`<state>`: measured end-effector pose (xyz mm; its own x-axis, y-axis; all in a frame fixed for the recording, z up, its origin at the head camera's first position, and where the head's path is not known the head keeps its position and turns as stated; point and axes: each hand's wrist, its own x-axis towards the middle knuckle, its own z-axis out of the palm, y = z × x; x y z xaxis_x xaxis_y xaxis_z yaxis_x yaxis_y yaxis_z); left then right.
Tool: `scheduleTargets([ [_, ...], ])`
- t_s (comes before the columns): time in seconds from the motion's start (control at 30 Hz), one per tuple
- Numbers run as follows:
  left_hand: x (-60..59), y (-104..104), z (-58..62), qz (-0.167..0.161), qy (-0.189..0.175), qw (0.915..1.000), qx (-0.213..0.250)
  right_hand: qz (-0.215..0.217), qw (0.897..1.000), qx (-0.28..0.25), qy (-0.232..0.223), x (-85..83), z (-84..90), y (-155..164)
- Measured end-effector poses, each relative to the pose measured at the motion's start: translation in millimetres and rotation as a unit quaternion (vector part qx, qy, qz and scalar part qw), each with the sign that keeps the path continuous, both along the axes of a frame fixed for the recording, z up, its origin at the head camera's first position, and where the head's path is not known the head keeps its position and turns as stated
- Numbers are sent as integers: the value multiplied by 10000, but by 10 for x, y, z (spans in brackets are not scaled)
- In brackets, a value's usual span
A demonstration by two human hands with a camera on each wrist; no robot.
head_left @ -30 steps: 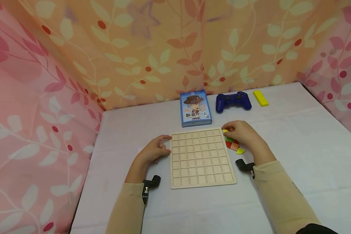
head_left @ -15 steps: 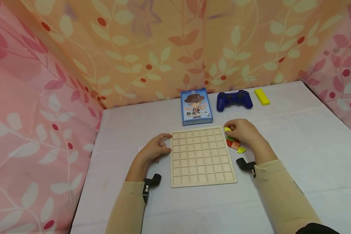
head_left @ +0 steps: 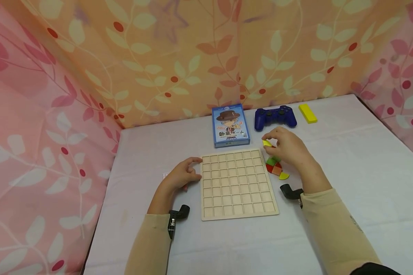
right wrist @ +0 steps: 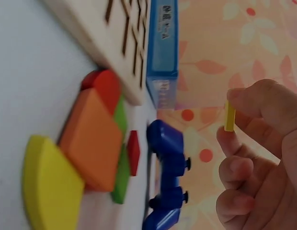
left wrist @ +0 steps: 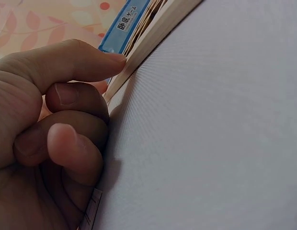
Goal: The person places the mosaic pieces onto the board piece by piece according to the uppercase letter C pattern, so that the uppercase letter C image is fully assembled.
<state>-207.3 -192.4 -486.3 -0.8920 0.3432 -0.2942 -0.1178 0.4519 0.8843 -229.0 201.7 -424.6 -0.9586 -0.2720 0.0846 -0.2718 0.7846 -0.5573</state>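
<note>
A pale wooden grid board point(head_left: 239, 185) lies on the white table. My left hand point(head_left: 180, 176) rests at its left edge, index fingertip and thumb touching the side; in the left wrist view, other fingers are curled. My right hand point(head_left: 287, 147) pinches a thin yellow puzzle piece point(right wrist: 229, 116) between thumb and index finger, above the board's far right corner. Below that hand lie an orange block point(right wrist: 91, 139), a yellow quarter-round block point(right wrist: 50, 184), and red pieces point(right wrist: 104, 91) and green pieces point(right wrist: 120, 177), clustered against the board's right side.
Behind the board stand a blue game box point(head_left: 230, 126), a blue game controller point(head_left: 275, 118) and a yellow bar point(head_left: 308, 114). A small printed card point(head_left: 165, 175) shows partly beside the left hand. Floral cloth point(head_left: 179, 57) hangs behind and at both sides.
My right hand has lifted the yellow puzzle piece away from the cluster, up and slightly towards the controller. My left hand has stayed at the board's left edge.
</note>
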Motion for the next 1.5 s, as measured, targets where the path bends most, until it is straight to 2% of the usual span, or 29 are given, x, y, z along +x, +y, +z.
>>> scheduleTargets([
  [0.4, 10, 6, 6, 10, -65, 10000, 38, 211, 9989, -301, 291, 207, 270, -263],
  [0.63, 4, -1, -3, -19, -59, 9999, 94, 518, 9950, -471, 713, 293, 320, -403],
  [0.83, 2, -6, -2, -28, -48, 9999, 102, 745, 9920, -539, 860, 317, 282, -503],
  [1.0, 3, -6, 9, -35, -32, 9999, 90, 931, 9908, -539, 816, 309, 213, -584],
  [1.1, 0, -2, 9, -45, -16, 9999, 100, 998, 9909, -536, 727, 310, 162, -633],
  [1.33, 0, -8, -3, -104, 39, 9999, 132, 1090, 9920, -600, 194, 272, 2, -734],
  [1.5, -1, -14, -1, -83, 44, 9999, 93, 1107, 9931, -364, 132, 215, -124, -758],
])
